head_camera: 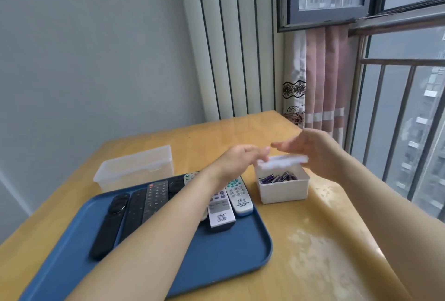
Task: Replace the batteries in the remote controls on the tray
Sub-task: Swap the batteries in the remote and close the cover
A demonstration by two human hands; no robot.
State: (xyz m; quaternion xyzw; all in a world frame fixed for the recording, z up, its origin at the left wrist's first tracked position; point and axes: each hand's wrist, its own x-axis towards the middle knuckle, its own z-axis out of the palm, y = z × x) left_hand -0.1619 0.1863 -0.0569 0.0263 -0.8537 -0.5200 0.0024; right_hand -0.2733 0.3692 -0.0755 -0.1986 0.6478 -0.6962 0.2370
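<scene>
A blue tray holds several remote controls: black ones on the left and white ones on the right. Just right of the tray stands a small white box with purple batteries inside. Its white lid hovers blurred over the box's back edge. My left hand reaches across the tray and pinches the lid's left end. The lid's right end lies against my right hand, whose fingers stretch straight out above the lid.
A larger translucent lidded container stands behind the tray's far left corner. The wooden table ends on the right beside a window with a railing. A curtain hangs behind the table's far corner.
</scene>
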